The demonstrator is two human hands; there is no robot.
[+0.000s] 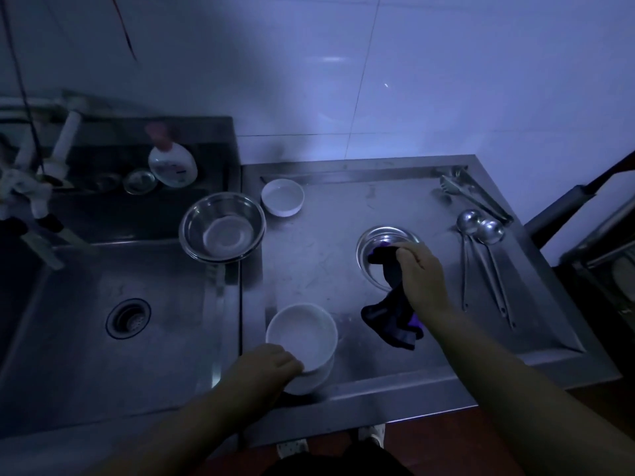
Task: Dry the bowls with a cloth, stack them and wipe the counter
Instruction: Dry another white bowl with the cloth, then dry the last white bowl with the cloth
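Relative to sink [120, 324]: one steel bowl [222, 227] on its right rim. Right of it, counter [309, 269]: three white bowls, two stacked [302, 341], left hand [264, 367] gripping the rim; one [282, 196] behind. Farther right, right hand [421, 269] grips cloth [391, 310] in steel dish [378, 242]. Two ladles [481, 231], one tongs [470, 194] rightmost.

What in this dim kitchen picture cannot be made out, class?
Head view:
- Small steel bowl: near side hidden by the right hand and dark cloth.
- Stacked white bowls: near rim covered by the left hand; count unclear.
- Bottle label: blurred, too dark.
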